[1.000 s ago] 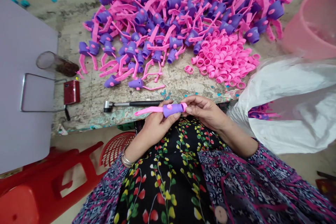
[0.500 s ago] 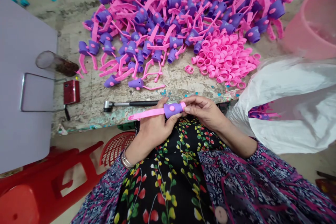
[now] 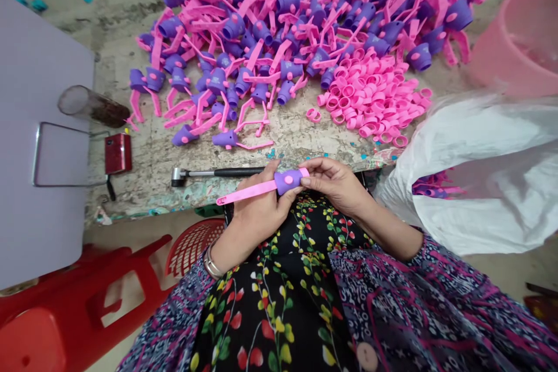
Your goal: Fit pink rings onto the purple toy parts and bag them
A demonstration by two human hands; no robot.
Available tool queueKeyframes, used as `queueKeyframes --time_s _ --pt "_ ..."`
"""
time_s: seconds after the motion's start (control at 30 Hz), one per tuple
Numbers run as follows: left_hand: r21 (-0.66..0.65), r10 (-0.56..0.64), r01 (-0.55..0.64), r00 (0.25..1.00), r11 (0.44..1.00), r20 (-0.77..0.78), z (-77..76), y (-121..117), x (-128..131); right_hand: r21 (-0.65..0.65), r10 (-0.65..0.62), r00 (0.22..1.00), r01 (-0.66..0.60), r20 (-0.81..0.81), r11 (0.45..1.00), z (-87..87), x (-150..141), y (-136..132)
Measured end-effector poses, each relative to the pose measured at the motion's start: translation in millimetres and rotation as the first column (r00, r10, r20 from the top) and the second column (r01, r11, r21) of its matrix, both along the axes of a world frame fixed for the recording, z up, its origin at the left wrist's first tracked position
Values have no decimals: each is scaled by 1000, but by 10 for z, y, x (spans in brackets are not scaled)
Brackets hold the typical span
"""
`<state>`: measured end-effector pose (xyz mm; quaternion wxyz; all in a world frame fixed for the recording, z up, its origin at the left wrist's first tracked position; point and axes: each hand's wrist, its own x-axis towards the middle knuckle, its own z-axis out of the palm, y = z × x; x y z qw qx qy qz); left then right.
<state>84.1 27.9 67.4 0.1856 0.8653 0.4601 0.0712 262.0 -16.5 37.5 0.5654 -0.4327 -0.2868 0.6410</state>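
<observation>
A purple plastic piece [image 3: 288, 181] with a long pink arm [image 3: 248, 192] lies across my left hand [image 3: 257, 212], whose thumb and fingers grip its purple body. The pink arm points left over the back of the fingers. At the right end of the purple body sits a pink ring [image 3: 304, 172], pinched between the thumb and fingers of my right hand [image 3: 340, 186]. Both hands are closed, just off the table's front edge and above my lap. Beyond them are a heap of pink rings [image 3: 370, 96] and a large pile of similar purple and pink pieces [image 3: 261, 29].
A black-handled tool [image 3: 218, 172] lies along the table's front edge. To the left are a red box [image 3: 117, 152], a clear tumbler [image 3: 91, 106] and a pale panel [image 3: 43, 99]. A white sack [image 3: 471, 221] and a pink bucket [image 3: 492, 52] stand right; a red chair [image 3: 87, 296] is lower left.
The purple piece has shifted slightly right and its pink arm tilts a little more, its free end lower. My right hand has moved slightly left along the ring end.
</observation>
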Motion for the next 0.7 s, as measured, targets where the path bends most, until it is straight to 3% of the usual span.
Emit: queueKeyframes --time_s 0.23,0.43,0.7 --pt "99 -43 43 999 994 -6 -36 9 -14 10 -56 993 56 107 998 36 -13 -28" --pt "185 -60 56 998 981 17 -65 15 -4 -19 -92 992 94 88 995 19 -9 -39" --pt "128 -100 100 995 987 -3 -62 3 23 -42 -152 986 155 75 987 -11 13 -7"
